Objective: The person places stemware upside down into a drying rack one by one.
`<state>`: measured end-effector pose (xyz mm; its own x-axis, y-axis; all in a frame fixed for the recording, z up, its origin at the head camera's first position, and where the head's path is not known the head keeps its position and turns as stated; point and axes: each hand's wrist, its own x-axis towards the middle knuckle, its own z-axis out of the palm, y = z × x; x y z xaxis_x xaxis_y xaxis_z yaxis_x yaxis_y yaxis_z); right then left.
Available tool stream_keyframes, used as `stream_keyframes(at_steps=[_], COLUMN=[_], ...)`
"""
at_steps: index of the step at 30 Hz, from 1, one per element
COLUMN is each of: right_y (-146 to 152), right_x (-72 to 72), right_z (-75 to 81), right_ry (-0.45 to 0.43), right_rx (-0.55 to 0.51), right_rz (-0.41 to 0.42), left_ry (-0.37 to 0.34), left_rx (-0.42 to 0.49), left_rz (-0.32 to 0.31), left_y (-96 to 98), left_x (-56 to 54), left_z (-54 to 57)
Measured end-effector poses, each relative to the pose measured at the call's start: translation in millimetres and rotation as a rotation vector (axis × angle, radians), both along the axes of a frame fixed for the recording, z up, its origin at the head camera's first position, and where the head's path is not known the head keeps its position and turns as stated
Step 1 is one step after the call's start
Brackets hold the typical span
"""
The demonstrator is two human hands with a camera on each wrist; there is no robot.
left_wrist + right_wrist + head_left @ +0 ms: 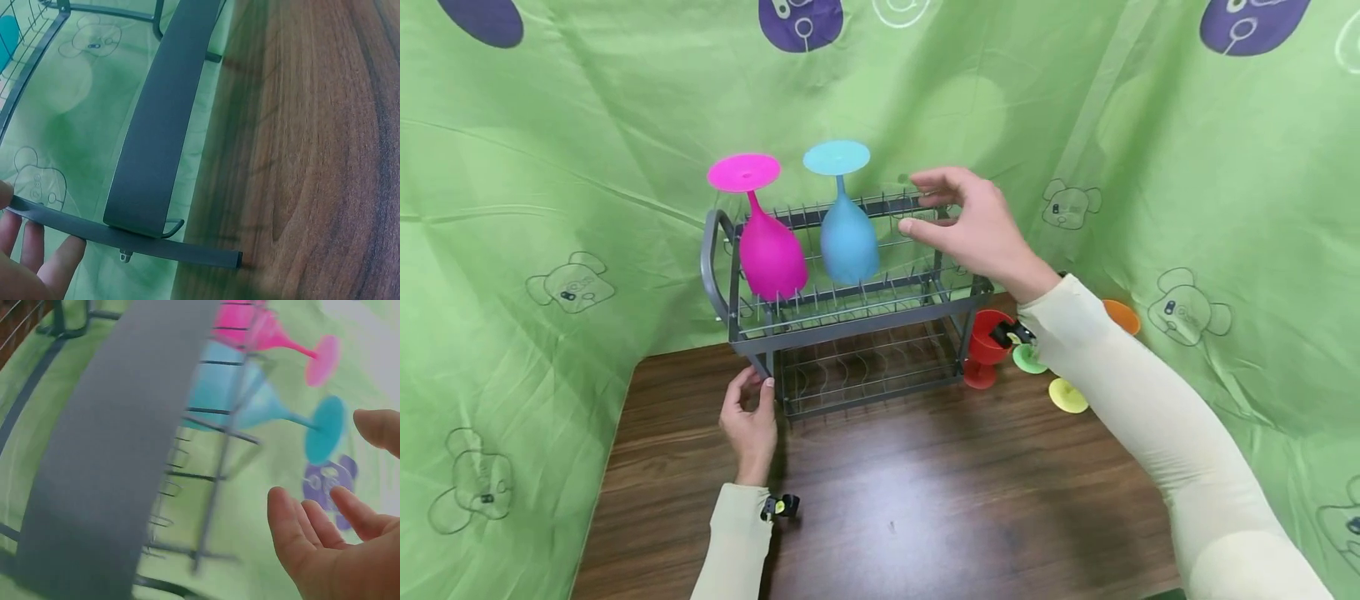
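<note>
A dark grey two-tier dish rack (865,323) stands on a wooden table. Upside down on its upper tier are a pink goblet (772,258) at the left and a blue goblet (850,242) beside it, their round feet pointing up. My left hand (751,427) holds the rack's front left leg (81,229) between thumb and fingers. Over the right part of the upper tier, my right hand (977,218) is raised with nothing in it, thumb and fingers apart. In the right wrist view its fingertips (281,503) are clear of the blue goblet.
Right of the rack, a red goblet (988,337) stands upright on the table (880,500). Near it show a green foot (1027,358), a yellow foot (1067,396) and an orange rim (1122,315), partly hidden by the right sleeve. Green patterned cloth (625,167) hangs behind and at both sides.
</note>
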<state>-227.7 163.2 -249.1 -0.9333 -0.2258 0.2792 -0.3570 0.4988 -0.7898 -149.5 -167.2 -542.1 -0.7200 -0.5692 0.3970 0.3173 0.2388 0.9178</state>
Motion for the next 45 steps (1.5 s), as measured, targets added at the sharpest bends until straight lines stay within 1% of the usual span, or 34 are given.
stream_keyframes(at_steps=[2, 4, 6, 10, 12, 15, 17, 20, 22, 23, 25, 29, 30, 34, 36, 38, 39, 41, 45], right_y=[8, 16, 22, 33, 40, 52, 61, 75, 84, 88, 95, 108, 111, 120, 123, 124, 125, 126, 127], right_x=[7.1, 13.9, 20.0, 34.1, 42.0, 55.2, 63.5, 75.4, 81.8, 84.6, 89.4, 91.8, 91.2, 86.7, 83.6, 80.0, 78.2, 74.9, 66.1], right_z=[0.9, 1.2, 0.2, -5.2, -10.0, -18.9, -26.2, -39.9, -51.0, -57.0, -69.5, -102.9, -112.9, -154.0, -172.9, -190.9, -199.2, -214.8, -242.3], right_ry=[0.008, 0.007, 0.008, 0.003, 0.013, 0.040, 0.056, 0.081, 0.101, 0.113, 0.133, 0.127, 0.118, 0.096, 0.087, 0.074, 0.060, 0.031, -0.028], right_rx=[-0.047, -0.087, -0.124, -0.148, -0.160, -0.191, -0.217, -0.226, -0.240, -0.251, -0.274, -0.387, -0.418, -0.522, -0.531, -0.530, -0.535, -0.526, -0.532], right_rz=[0.002, 0.003, 0.006, -0.007, -0.015, -0.034, -0.047, -0.075, -0.091, -0.099, -0.117, -0.142, -0.147, -0.184, -0.227, -0.272, -0.287, -0.319, -0.346], left_ry=[0.003, -0.002, -0.011, -0.040, -0.045, -0.047, -0.042, -0.043, -0.041, -0.045, -0.048, -0.058, -0.057, -0.055, -0.046, -0.038, -0.035, -0.035, -0.042], left_rx=[0.011, 0.020, 0.025, 0.015, 0.013, 0.011, 0.012, 0.002, 0.002, 0.000, -0.002, -0.003, -0.005, -0.013, -0.011, -0.016, -0.015, -0.015, -0.019], left_rz=[-0.002, 0.005, 0.017, 0.034, 0.025, 0.006, -0.003, -0.002, -0.003, 0.004, 0.007, 0.029, 0.030, 0.045, 0.038, 0.035, 0.035, 0.035, 0.040], left_y=[0.1, -1.3, -4.4, -11.4, -13.8, -15.6, -15.9, -15.4, -14.7, -12.3, -12.2, -10.6, -11.1, -2.6, 0.4, 1.5, 1.3, 0.1, -5.9], left_x=[3.1, 3.6, 1.3, -4.3, -5.4, -5.3, -5.6, -5.4, -5.7, -4.5, -5.1, -4.9, -5.4, 1.5, 5.1, 7.0, 7.0, 5.5, -1.0], left_z=[5.2, 4.3, -1.6, -16.5, -20.7, -23.7, -24.6, -24.8, -24.3, -19.9, -19.9, -18.5, -20.6, -4.5, 3.5, 7.0, 6.7, 2.5, -12.9])
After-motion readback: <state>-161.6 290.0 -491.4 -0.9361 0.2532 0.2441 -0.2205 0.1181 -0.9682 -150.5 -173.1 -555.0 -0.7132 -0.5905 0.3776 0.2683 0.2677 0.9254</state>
